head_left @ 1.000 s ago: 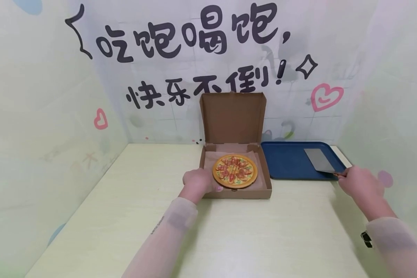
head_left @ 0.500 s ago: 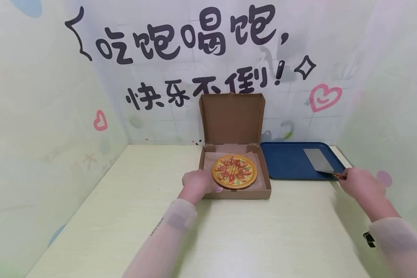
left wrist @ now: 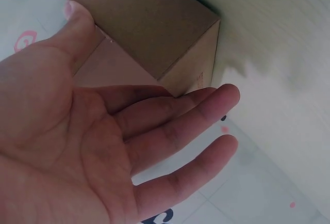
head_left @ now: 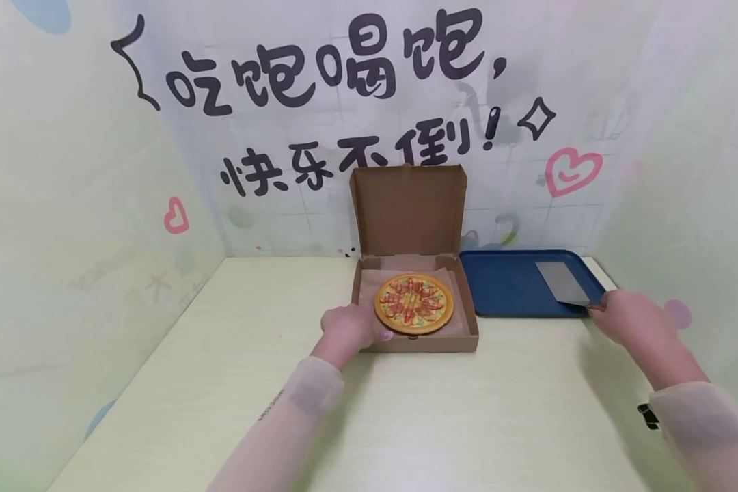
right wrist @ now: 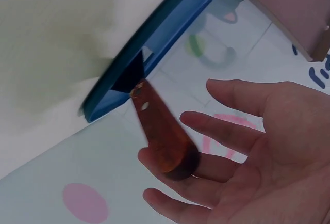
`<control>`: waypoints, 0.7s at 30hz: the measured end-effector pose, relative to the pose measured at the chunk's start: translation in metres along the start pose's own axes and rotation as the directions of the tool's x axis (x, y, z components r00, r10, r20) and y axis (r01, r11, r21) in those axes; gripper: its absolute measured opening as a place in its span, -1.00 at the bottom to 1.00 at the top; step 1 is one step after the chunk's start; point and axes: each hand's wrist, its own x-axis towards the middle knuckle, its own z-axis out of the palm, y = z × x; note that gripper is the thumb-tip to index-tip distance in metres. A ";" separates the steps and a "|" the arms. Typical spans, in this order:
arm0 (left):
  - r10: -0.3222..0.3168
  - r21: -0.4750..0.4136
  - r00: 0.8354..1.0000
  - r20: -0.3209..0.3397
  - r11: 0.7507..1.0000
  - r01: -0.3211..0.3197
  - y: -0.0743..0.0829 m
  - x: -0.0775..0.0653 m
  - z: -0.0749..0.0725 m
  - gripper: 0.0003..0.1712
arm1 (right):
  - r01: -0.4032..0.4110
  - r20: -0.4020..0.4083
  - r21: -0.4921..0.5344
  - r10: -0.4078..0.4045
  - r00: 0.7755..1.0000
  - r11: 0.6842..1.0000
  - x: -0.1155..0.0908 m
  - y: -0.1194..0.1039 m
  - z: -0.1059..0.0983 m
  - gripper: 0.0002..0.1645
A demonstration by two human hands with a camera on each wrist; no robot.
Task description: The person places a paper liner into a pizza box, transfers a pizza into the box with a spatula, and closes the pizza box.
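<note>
An open cardboard pizza box (head_left: 408, 212) stands near the back wall. Inside, on a paper liner, lies a round pizza (head_left: 414, 305). My left hand (head_left: 349, 325) is at the box's front left corner. In the left wrist view the thumb (left wrist: 80, 20) touches the front wall's top edge, and the fingers extend loosely beside the left wall. A pizza server's flat metal blade (head_left: 562, 283) rests on the blue tray (head_left: 504, 287). My right hand (head_left: 639, 328) is at its wooden handle (right wrist: 164, 133), fingers relaxed and spread, the handle overlapping one finger in the right wrist view.
Printed sheets (head_left: 283, 225) enclose the pale tabletop (head_left: 436, 417) at the back and both sides. The tray sits against the box's right side, near the right sheet. The raised lid leans toward the back wall.
My right hand has shifted slightly left, covering more of the server's handle. The left hand stays at the box corner. Box, pizza, tray and server have not visibly moved on the table.
</note>
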 end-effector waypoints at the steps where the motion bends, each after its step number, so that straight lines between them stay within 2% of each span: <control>1: 0.001 0.002 1.000 0.001 1.000 -0.001 0.000 -0.001 0.001 -0.01 | 0.013 -0.005 0.000 -0.013 1.000 1.000 0.000 -0.003 -0.001 -0.56; 4: 0.014 0.001 1.000 0.000 1.000 -0.014 -0.001 -0.002 0.001 -0.02 | 0.019 -0.002 -0.012 -0.019 1.000 1.000 0.003 -0.015 -0.004 -0.57; 9: 0.046 -0.002 0.999 0.012 0.999 -0.046 -0.004 -0.003 -0.002 0.02 | 0.026 0.003 -0.047 -0.026 1.000 0.999 0.012 -0.037 -0.003 -0.32; 14: 0.088 -0.012 0.996 0.032 0.996 -0.087 -0.009 -0.002 -0.004 0.03 | 0.058 -0.013 -0.047 -0.058 0.998 0.997 0.022 -0.055 -0.002 -0.34; 21: 0.134 0.033 0.989 0.059 0.990 -0.137 -0.014 0.001 -0.010 -0.06 | 0.054 0.036 -0.031 -0.053 0.998 0.998 0.032 -0.077 0.000 -0.29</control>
